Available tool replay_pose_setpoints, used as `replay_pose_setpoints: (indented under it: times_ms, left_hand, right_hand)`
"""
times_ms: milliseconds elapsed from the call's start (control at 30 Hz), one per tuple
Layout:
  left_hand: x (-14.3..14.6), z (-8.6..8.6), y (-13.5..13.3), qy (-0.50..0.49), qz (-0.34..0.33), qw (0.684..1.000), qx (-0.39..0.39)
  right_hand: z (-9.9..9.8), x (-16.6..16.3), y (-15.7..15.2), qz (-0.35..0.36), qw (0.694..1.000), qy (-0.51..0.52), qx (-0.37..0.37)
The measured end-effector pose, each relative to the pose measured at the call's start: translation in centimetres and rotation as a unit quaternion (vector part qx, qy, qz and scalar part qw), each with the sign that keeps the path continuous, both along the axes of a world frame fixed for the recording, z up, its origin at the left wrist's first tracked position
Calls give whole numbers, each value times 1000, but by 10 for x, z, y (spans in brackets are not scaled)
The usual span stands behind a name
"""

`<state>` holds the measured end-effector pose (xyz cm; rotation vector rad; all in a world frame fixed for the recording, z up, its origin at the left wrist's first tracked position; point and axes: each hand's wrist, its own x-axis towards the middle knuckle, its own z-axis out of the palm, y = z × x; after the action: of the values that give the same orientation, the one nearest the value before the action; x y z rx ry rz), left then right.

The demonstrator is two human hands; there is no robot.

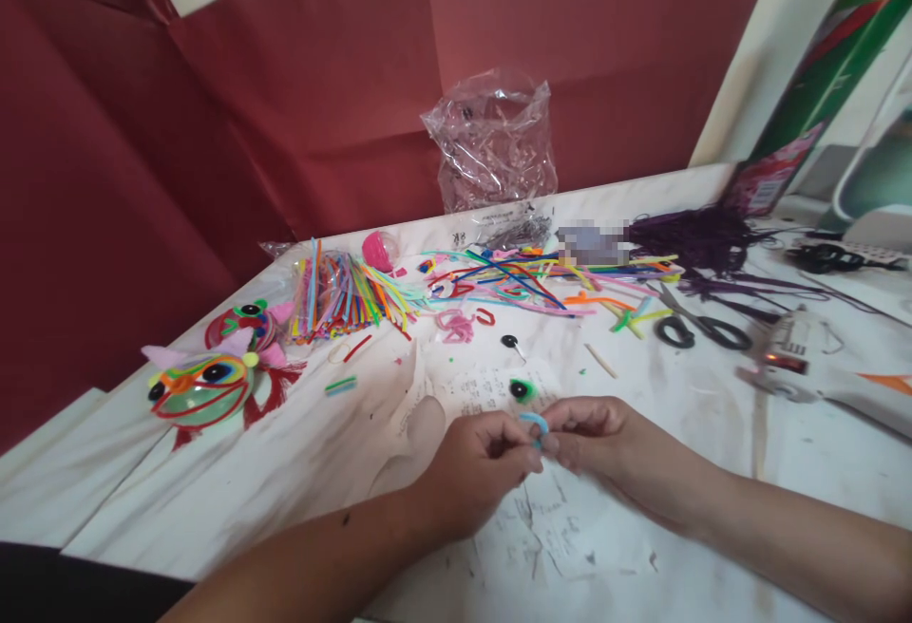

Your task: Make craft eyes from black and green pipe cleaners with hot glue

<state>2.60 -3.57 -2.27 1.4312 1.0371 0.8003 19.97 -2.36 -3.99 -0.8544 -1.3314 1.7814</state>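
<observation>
My left hand and my right hand meet over the white table, fingertips pinched together on a short light-blue pipe cleaner bent into a small curl. Both hands are closed around it. Just beyond the fingers lies a green-ringed plastic eye, and a black eye pin sits farther back.
Two finished fish figures lie at the left. A bundle of coloured sticks in plastic, loose pipe cleaners, scissors, a glue gun, purple yarn and a crumpled clear bag crowd the back.
</observation>
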Motion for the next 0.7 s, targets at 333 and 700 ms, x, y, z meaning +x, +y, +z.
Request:
replay_pose_setpoints:
  times_ms: [333,700]
  left_hand:
    - [-1,2,2,72,24,997,13]
    - [-10,-6,2,198,-56,918,338]
  right_hand:
    - [5,15,19,-130,963,-213,99]
    - [42,59,57,-248,782,-448,356]
